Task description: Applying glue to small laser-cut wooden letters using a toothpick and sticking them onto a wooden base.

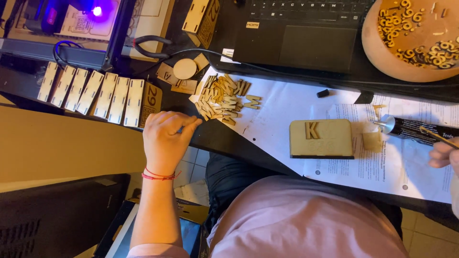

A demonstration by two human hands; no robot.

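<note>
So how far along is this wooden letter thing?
Early, it seems. One letter K already sits on the wooden block; the rest of its face is bare. The left hand reaches into the pile of loose letters, while the right hand holds a thin stick by the glue tube.

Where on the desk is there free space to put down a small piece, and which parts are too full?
Free: the white paper between the letter pile and the wooden block, and the sheet below the block. Crowded: the pile by the left hand, the row of plates, and around the glue tube near the right hand.
</note>
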